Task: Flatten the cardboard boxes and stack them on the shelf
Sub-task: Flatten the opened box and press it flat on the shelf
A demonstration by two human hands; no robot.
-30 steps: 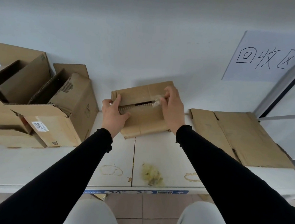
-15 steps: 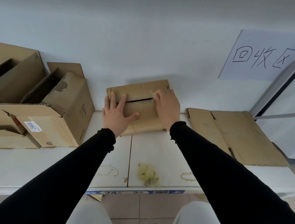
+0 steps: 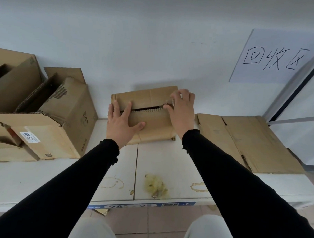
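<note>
A small brown cardboard box (image 3: pixel 151 98) stands on the white shelf (image 3: pixel 42 175) against the wall, its top flaps parted along a dark slit. My left hand (image 3: pixel 121 124) lies flat on the near flap with fingers spread, pressing it down. At the right end of the slit, the curled fingers of my right hand (image 3: pixel 181 111) pinch a strip of clear tape (image 3: pixel 169 103). A flattened cardboard box (image 3: pixel 245 140) lies on the shelf to the right.
Several open unflattened boxes (image 3: pixel 50 117) crowd the shelf's left side. A paper sign (image 3: pixel 277 57) with handwriting hangs on the wall at right, next to a metal upright (image 3: pixel 298 85). A yellowish stain (image 3: pixel 156 186) marks the shelf's front.
My left hand has stayed flat on the near flap. My right hand's fingers lifted off the flap and curled onto the tape at the slit's right end.
</note>
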